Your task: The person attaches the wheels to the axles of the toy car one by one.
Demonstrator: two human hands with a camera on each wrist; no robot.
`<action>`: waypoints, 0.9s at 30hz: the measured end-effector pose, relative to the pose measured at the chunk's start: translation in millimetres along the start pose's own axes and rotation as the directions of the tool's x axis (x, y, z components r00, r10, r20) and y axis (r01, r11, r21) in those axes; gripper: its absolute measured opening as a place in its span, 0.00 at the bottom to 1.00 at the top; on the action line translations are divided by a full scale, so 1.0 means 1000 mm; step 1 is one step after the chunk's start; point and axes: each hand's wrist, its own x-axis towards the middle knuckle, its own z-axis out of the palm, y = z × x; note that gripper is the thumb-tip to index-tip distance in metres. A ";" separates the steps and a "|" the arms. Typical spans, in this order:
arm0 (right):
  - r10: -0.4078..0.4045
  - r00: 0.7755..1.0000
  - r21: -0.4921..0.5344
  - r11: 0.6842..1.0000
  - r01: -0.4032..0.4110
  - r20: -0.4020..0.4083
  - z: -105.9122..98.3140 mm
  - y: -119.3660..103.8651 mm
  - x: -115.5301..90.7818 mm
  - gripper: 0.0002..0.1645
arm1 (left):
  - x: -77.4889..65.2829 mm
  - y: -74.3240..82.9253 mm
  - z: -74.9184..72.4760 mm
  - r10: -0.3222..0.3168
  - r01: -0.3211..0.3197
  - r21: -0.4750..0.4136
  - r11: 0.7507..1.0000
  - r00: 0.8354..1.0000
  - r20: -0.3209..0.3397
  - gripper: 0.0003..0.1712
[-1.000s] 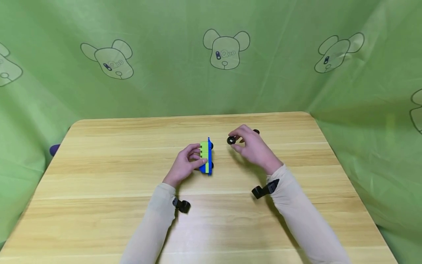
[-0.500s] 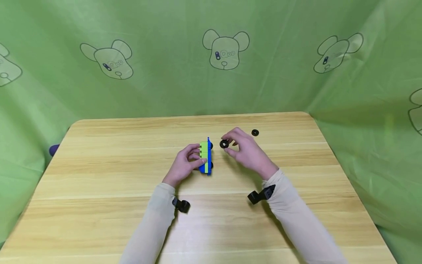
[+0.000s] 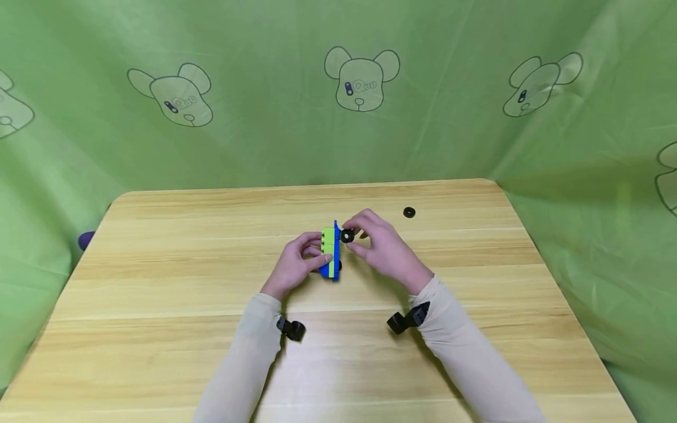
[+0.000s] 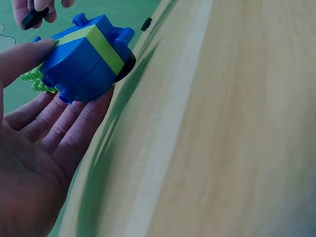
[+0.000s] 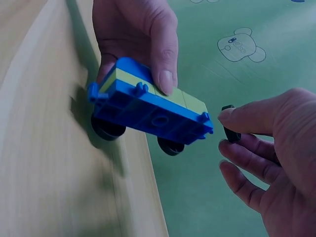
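My left hand [image 3: 292, 265] grips a blue and lime-green toy block car [image 3: 329, 252], thumb on one side and fingers on the other. In the right wrist view, black wheels [image 5: 107, 129] sit along the car's lower side, while blue pegs [image 5: 141, 89] stick out bare along its upper edge. My right hand [image 3: 383, 249] pinches a loose black wheel [image 3: 347, 235] between thumb and fingertips. That wheel is close to the far end of the car; the right wrist view shows a small gap between it and the nearest peg [image 5: 204, 117].
Another black wheel [image 3: 409, 212] lies flat on the wooden table [image 3: 158, 282], beyond my right hand. A green curtain [image 3: 264, 129] with printed bear heads hangs behind the table and along its sides. A purple object [image 3: 86, 239] shows past the left edge.
My right hand has moved left with the wheel, from well clear of the car to beside its far end. The wheel lying on the table has come into full view. My left hand stays put.
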 end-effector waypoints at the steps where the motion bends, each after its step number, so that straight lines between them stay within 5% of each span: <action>1: 0.001 1.000 0.005 1.000 -0.001 -0.002 0.001 -0.001 0.000 0.23 | 0.000 0.000 0.000 -0.005 0.005 0.002 1.000 1.000 0.004 0.33; 12: -0.001 1.000 0.013 1.000 0.001 0.014 0.012 -0.004 0.001 0.22 | -0.001 0.001 -0.001 -0.039 0.039 0.001 0.999 0.999 0.033 0.36; 21: 0.031 0.999 -0.029 0.999 -0.031 0.009 0.012 0.000 -0.002 0.22 | 0.003 -0.001 0.006 0.013 -0.012 -0.022 1.000 0.999 0.048 0.30; 27: 0.012 1.000 0.000 1.000 -0.012 0.020 0.017 -0.003 0.002 0.22 | -0.001 0.000 -0.001 -0.010 0.012 -0.043 0.999 0.999 0.045 0.29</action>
